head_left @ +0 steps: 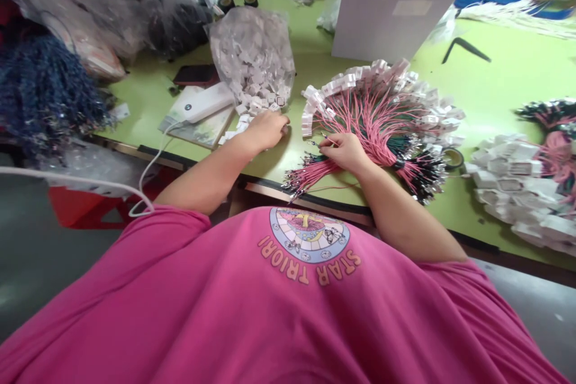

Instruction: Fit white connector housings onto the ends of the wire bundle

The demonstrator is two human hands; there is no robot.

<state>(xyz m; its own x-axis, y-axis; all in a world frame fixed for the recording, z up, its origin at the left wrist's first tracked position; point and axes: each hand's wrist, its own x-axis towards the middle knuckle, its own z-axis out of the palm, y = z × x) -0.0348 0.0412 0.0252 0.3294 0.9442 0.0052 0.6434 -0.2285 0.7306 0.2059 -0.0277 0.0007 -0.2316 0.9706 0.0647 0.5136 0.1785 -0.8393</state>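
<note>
My left hand (269,130) is closed, its fingers curled at the near edge of a heap of small white plastic connector housings (258,101); what lies between its fingertips is hidden. These housings spill from a clear plastic bag (252,36). To the right, my right hand (345,152) pinches the end of a thin wire (324,143) that has a metal terminal. Below and around that hand lies a bundle of pink and black wires (310,173) with bare terminals. Beyond it, pink wires (360,111) fan out, their far ends fitted with white connectors (380,75).
A white power bank (209,103) with a cable rests on a booklet (180,114), near a phone (196,75). Black tape (453,159) and more white-connector bundles (508,183) lie right. A grey box (382,6) stands behind; dark blue wires (45,84) hang left.
</note>
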